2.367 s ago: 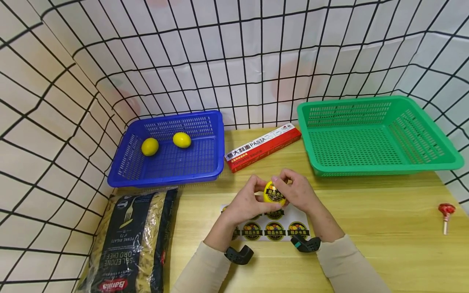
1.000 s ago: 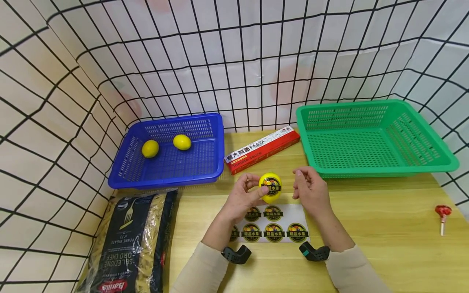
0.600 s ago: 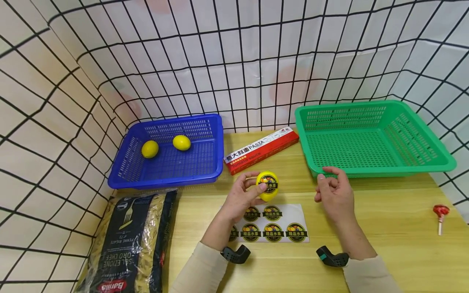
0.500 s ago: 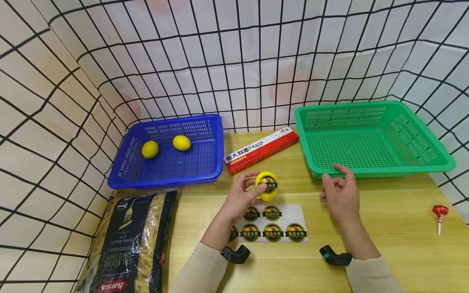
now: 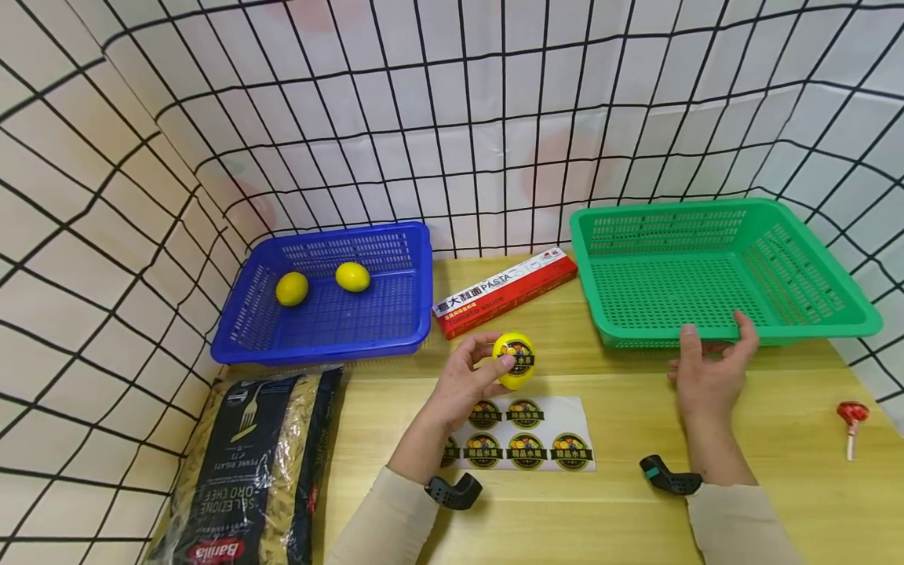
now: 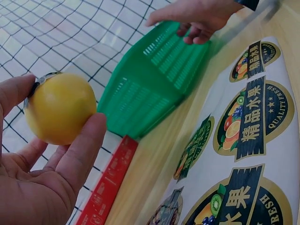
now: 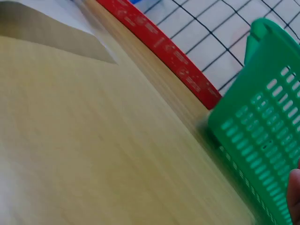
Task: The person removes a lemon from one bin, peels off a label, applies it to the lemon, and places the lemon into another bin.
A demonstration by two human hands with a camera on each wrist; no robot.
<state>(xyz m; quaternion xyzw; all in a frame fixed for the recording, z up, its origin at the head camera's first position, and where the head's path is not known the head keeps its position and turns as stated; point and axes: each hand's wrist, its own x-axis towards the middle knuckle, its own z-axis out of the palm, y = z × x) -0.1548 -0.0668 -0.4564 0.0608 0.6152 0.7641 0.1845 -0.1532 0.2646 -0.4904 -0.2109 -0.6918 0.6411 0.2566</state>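
Left hand (image 5: pixel 462 386) grips round yellow lemon (image 5: pixel 514 360) w/ black "精品水果" sticker; right hand (image 5: pixel 709 367) loose-fingered, empty, by green plastic basket (image 5: pixel 812 314).

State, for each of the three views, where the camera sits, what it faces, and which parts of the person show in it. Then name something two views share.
Head: sits above, looking forward and down at the table; both forearms, the left hand holding a lemon, and the right hand at the green basket.
Left wrist: sits low behind the left palm, facing across the stickers to the basket; fingers and the far right hand show.
Right wrist: looks low across the table; only a finger edge shows.
Shared: the red box and the basket appear in all three.
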